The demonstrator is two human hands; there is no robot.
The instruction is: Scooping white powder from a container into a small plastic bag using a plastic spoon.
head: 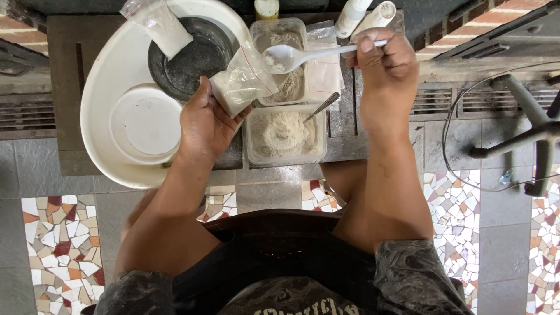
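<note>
My left hand (204, 119) holds a small clear plastic bag (242, 81) partly filled with pale powder, its mouth open toward the right. My right hand (386, 64) grips the handle of a white plastic spoon (291, 57), whose bowl carries powder and hovers at the bag's opening. Below the bag stand two clear rectangular tubs of powder, the near tub (284, 135) with a metal spoon (322, 106) stuck in it, the far tub (286, 46) behind the white spoon.
A large white oval tray (108, 76) at the left holds a dark round bowl (192, 55), a white lid (146, 125) and another filled bag (160, 23). White bottles (364, 14) stand at the back. A metal stand (525, 128) is at the right, on mosaic flooring.
</note>
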